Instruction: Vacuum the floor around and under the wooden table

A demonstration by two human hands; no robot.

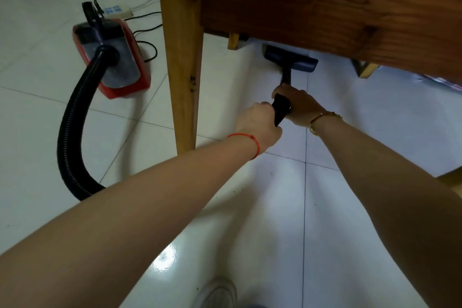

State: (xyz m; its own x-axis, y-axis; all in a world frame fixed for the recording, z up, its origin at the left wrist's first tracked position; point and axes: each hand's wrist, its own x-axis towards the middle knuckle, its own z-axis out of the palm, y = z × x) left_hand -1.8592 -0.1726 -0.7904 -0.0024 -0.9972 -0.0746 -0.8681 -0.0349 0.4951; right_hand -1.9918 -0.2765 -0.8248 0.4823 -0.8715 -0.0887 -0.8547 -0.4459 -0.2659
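Observation:
The wooden table (325,2) fills the upper right, its near leg (183,77) standing on the white tiled floor (275,207). A black vacuum wand (282,107) runs forward to a dark floor nozzle (291,59) lying flat on the tiles just under the table's edge. My left hand (257,122) grips the wand's near end, and my right hand (298,105) grips it a little farther along. A red canister vacuum (117,57) sits on the floor at the left, with its black ribbed hose (72,132) curving down behind my left forearm.
A white power strip (116,11) and black cable (147,45) lie on the floor behind the canister. Other wooden legs (233,41) stand farther under the table. My shoe (217,294) shows at the bottom edge. Small dark specks dot the tiles near me.

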